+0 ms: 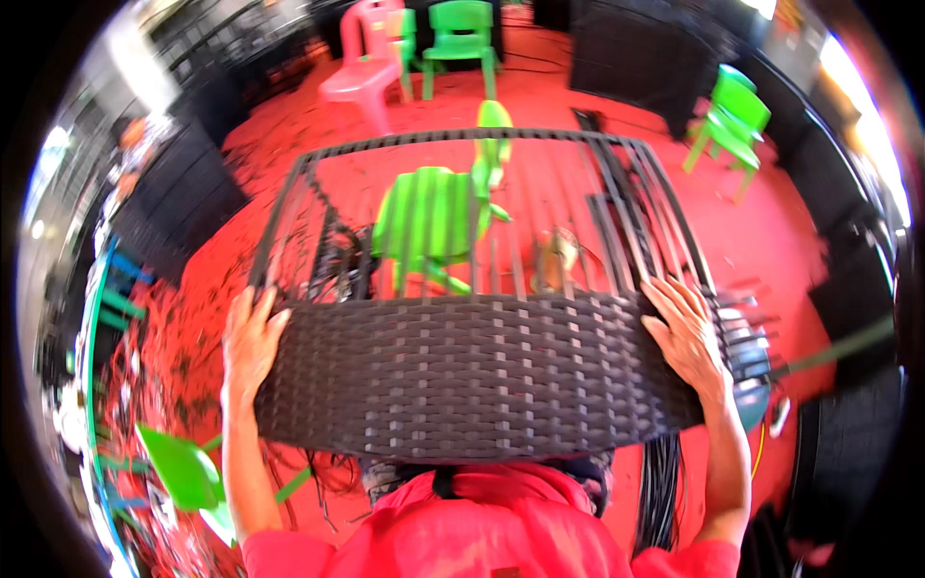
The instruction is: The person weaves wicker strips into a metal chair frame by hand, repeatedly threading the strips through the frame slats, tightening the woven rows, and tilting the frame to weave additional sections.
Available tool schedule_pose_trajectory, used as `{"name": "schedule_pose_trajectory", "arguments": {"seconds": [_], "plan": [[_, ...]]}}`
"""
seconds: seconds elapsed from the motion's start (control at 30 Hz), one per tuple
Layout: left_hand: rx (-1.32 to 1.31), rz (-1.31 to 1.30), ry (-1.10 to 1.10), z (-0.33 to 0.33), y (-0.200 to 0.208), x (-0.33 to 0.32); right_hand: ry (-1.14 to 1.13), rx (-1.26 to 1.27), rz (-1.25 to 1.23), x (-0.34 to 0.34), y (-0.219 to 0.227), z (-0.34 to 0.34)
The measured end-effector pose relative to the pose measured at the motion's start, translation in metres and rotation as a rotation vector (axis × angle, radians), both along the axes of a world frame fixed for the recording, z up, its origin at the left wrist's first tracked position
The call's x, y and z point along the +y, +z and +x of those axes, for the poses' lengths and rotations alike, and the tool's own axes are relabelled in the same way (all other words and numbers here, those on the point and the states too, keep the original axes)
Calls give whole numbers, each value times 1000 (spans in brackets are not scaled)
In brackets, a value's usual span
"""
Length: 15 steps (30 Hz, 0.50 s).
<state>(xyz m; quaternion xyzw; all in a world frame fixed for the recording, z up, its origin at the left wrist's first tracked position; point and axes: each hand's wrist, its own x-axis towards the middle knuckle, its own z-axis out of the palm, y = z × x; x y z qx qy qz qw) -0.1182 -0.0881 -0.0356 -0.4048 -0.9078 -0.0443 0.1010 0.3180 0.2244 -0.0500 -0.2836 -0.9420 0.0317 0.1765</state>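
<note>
A dark brown woven panel point(482, 380) lies in front of me, covering the near part of a rectangular frame point(414, 138). Bare strips point(520, 255) run lengthwise across the frame's far part, with gaps between them. My left hand point(252, 339) lies on the panel's left edge, fingers stretched forward and thumb apart. At the opposite edge, my right hand point(686, 332) rests with its fingers extended over the corner of the weave. Loose strip ends point(747, 323) stick out beyond the right side. Both palms' undersides are hidden.
A green chair point(424, 217) shows through the strips on the red floor point(289, 173). Further chairs, pink point(364, 72) and green point(732, 120), stand beyond. Black woven pieces point(178, 197) line the sides. A bundle of dark strips point(660, 491) lies by my right forearm.
</note>
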Motion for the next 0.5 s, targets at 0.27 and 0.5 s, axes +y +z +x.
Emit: {"name": "schedule_pose_trajectory", "arguments": {"seconds": [0.27,0.5], "plan": [[-42,-76,26,12,0,-1,27,-54,-77,-57,13,29],[-197,-233,-681,153,18,38,-116,21,-61,-128,-3,57]]}}
